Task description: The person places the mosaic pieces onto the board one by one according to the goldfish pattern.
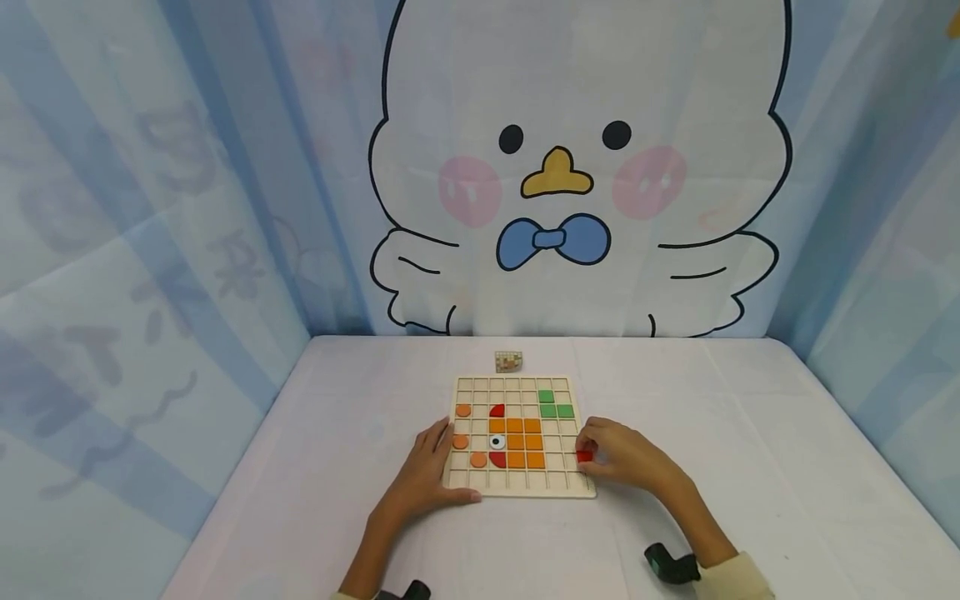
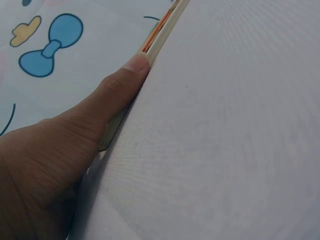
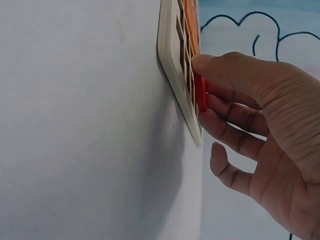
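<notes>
A pale wooden grid board (image 1: pixel 517 482) lies on the table. My left hand (image 1: pixel 423 479) rests at its left front corner, fingers along the left side and thumb against the front edge. At the right edge my right hand (image 1: pixel 626 454) pinches a red tile (image 3: pixel 200 92) between thumb and fingers, close over the grid in the right wrist view. Several orange square tiles (image 1: pixel 514 443) form a block in the grid. Beside them are an eye tile (image 1: pixel 497 442) and red quarter-round tiles (image 1: pixel 497 460). Orange discs (image 1: pixel 478 460) sit at the left, green squares (image 1: pixel 548 412) at the back right.
Just behind the board lies a small beige patterned piece (image 1: pixel 508 361). A white cloth covers the table (image 1: pixel 360 392). Printed curtains (image 1: pixel 675 67) hang around its back and sides.
</notes>
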### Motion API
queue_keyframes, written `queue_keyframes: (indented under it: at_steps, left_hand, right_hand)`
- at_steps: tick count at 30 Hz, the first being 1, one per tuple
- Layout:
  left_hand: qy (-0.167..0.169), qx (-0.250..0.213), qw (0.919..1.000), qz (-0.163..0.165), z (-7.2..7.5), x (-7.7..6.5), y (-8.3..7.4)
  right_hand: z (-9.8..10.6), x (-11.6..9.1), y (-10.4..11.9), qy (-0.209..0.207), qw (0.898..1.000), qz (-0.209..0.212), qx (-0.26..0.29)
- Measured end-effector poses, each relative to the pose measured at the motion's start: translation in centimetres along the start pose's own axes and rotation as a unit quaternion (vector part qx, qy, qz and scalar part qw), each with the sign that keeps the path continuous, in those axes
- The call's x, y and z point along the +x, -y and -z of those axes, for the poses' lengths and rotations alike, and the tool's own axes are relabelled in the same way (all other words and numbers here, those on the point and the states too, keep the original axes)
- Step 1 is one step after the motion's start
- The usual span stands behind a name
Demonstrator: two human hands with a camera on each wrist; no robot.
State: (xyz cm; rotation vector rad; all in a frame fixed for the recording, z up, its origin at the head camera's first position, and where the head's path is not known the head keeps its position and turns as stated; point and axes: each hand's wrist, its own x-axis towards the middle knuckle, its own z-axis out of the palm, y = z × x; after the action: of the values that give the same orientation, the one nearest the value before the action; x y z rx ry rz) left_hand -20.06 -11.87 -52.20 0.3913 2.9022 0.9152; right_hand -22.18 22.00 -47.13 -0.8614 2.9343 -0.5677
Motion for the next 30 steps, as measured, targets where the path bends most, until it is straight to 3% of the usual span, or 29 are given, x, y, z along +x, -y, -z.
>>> queue_keyframes:
  at_steps: [13,30]
  left_hand:
    - [0.001,0.002,1.0,-0.008,0.0,0.0,0.1]
    - [0.003,0.002,1.0,-0.004,0.0,0.0,0.2]
  right_hand:
    - [-1.4,2.2,2.0,0.019,1.0,0.012,-0.007]
    - [-1.6,2.7,2.8,0.037,0.999,-0.003,0.0]
